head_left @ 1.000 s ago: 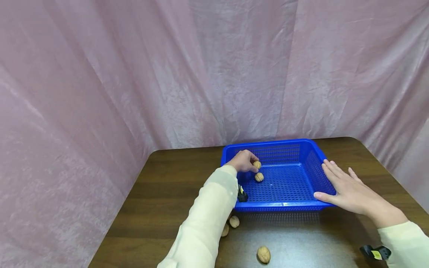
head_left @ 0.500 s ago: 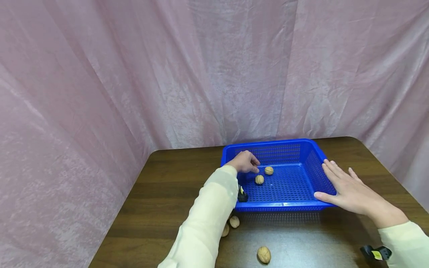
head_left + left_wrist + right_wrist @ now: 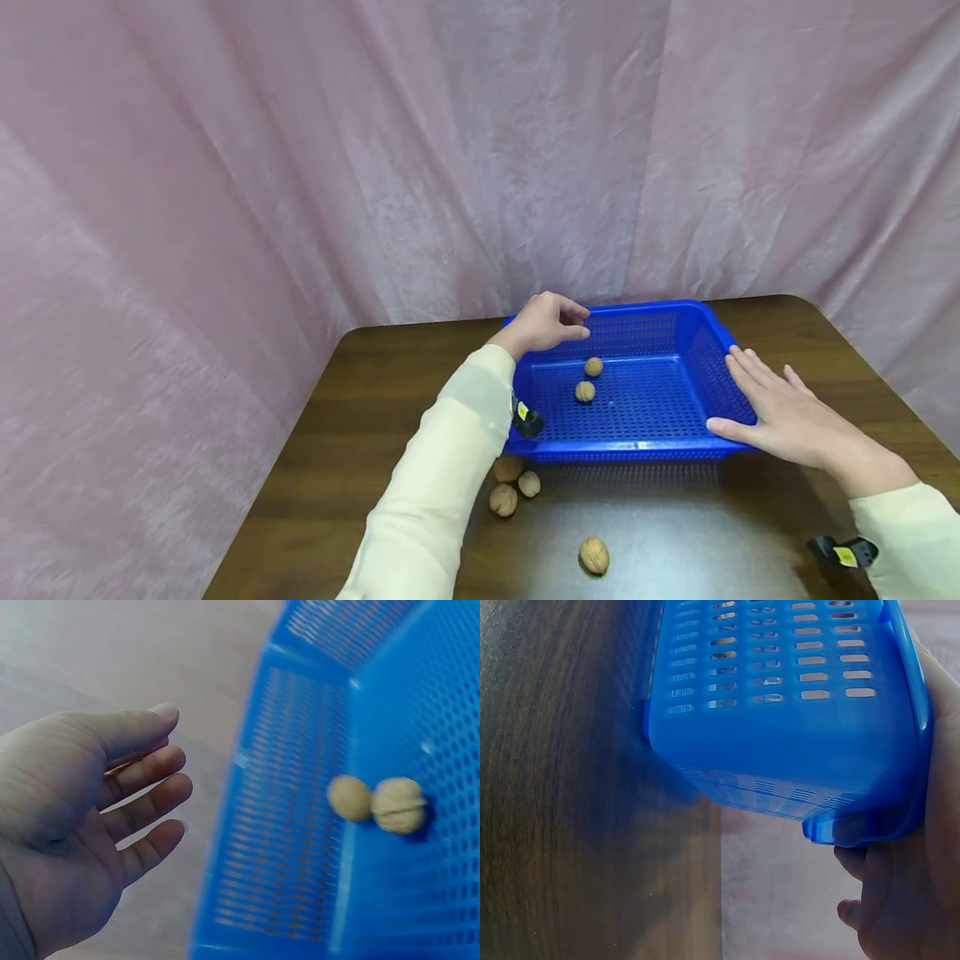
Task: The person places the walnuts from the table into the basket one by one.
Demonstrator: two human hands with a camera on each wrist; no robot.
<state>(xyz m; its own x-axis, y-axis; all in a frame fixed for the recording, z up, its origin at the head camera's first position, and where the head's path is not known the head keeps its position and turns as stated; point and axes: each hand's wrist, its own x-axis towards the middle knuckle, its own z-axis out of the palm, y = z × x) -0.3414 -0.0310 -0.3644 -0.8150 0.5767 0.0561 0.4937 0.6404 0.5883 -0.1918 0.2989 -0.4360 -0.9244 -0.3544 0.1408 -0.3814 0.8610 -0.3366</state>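
Note:
Two walnuts, one [image 3: 593, 367] behind the other [image 3: 585, 392], lie on the floor of a blue plastic mesh basket [image 3: 637, 448]. Over the basket's back left corner is my left hand [image 3: 546, 323], thumb and fingers apart and holding nothing. In the left wrist view that hand [image 3: 97, 802] appears beside the basket wall [image 3: 277, 810], fingers loosely bent. My right hand [image 3: 787, 417] rests on the basket's right rim with its fingers straight. The right wrist view has the hand [image 3: 900, 900] against the rim, over the outer side wall [image 3: 780, 742].
Several walnuts lie on the brown wooden table [image 3: 390, 408] outside the basket: a cluster [image 3: 503, 500] by the left sleeve and a single walnut [image 3: 595, 555] nearer the front. A pink curtain [image 3: 480, 167] hangs behind the table.
My left hand has let go of a walnut, which now lies in the basket, and has risen up and back toward the rim. The right hand has stayed on the basket.

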